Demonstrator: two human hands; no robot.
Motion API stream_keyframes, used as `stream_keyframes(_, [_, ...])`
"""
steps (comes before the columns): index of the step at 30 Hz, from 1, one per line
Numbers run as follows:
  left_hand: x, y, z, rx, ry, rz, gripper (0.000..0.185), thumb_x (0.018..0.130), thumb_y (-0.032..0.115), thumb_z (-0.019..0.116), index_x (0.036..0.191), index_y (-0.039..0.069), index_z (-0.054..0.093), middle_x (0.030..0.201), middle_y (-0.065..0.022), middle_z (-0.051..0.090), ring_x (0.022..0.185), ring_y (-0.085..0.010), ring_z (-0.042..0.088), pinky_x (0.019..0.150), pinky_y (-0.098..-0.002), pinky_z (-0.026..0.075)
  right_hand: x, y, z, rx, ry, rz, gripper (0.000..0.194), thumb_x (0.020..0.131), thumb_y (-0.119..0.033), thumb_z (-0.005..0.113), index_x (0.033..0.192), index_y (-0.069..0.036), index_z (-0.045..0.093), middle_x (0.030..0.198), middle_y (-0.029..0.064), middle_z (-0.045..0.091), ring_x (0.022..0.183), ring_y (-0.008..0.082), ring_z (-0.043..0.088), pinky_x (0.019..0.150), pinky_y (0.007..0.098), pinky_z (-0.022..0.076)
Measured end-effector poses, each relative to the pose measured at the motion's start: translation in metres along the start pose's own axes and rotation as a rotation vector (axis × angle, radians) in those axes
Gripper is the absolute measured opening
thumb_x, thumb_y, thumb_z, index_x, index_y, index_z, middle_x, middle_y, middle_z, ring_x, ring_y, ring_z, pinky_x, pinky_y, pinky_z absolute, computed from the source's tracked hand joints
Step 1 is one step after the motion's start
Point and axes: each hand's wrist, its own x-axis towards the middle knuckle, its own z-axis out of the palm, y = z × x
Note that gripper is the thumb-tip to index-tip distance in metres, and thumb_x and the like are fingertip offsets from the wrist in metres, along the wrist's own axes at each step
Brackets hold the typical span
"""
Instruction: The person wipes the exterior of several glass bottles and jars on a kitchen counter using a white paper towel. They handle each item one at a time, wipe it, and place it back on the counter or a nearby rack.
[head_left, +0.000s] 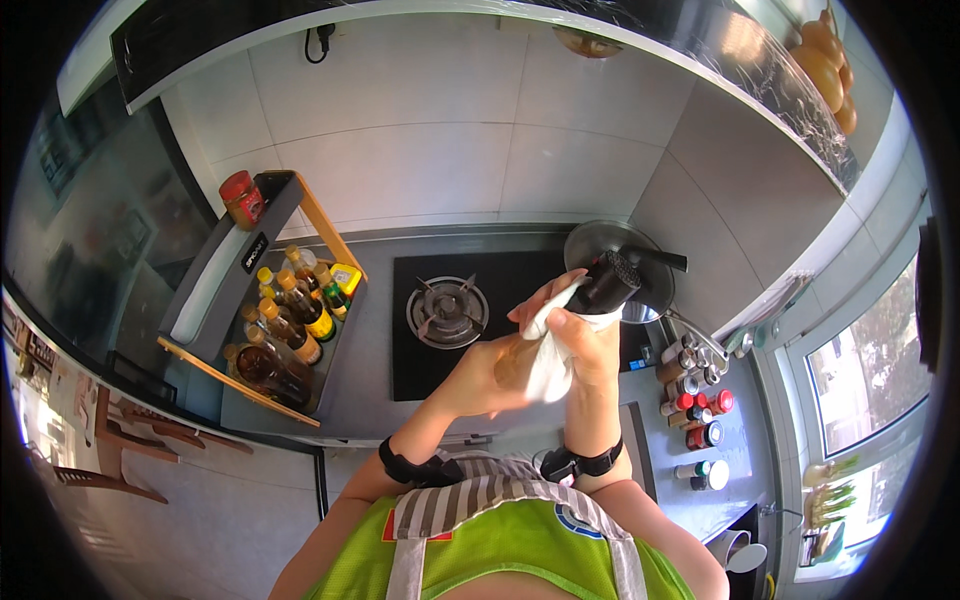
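Observation:
My right hand (585, 341) grips a dark cylindrical object (609, 283) with a perforated or bristled end, a white cloth (551, 364) wrapped against it. My left hand (480, 379) is closed around a brownish, translucent lower part, partly under the cloth; whether this part joins the dark one cannot be told. Both hands are raised over the right part of the black gas hob (517, 274). Behind the dark object, a pan with a glass-like lid (589, 244) stands at the hob's right. The left burner (448, 311) holds no pot.
A rack (225, 277) of sauce bottles (300, 300) stands left of the hob, with a red-lidded jar (242, 201) on top. Spice jars (697, 409) line the right counter (739, 450). A pan handle (660, 259) and a metal handle (697, 334) stick out rightward. A range hood edge (450, 6) hangs above.

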Motion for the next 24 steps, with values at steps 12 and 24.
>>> stream_keyframes(12, [-0.012, -0.044, 0.005, -1.147, -0.480, -0.201, 0.039, 0.076, -0.003, 0.061, 0.114, -0.006, 0.050, 0.081, -0.0121, 0.058, 0.056, -0.0197, 0.059, 0.045, -0.0294, 0.048, 0.001, 0.022, -0.002, 0.361, -0.499, 0.393, 0.037, 0.069, -0.015, 0.080, 0.096, 0.001, 0.060, 0.080, 0.0137, 0.066, 0.076, 0.0230, 0.067, 0.090, 0.0409, 0.0510])
stream_keyframes(24, [0.006, -0.016, 0.015, 0.799, 0.667, 0.522, 0.046, 0.072, 0.013, 0.076, 0.108, -0.004, 0.054, 0.092, -0.0216, 0.065, 0.084, -0.0405, 0.066, 0.072, -0.0427, 0.053, -0.032, 0.034, 0.020, -0.436, 0.260, 0.028, 0.030, 0.077, -0.012, 0.078, 0.098, 0.002, 0.062, 0.093, 0.0107, 0.069, 0.086, 0.0156, 0.065, 0.080, 0.0304, 0.0516])
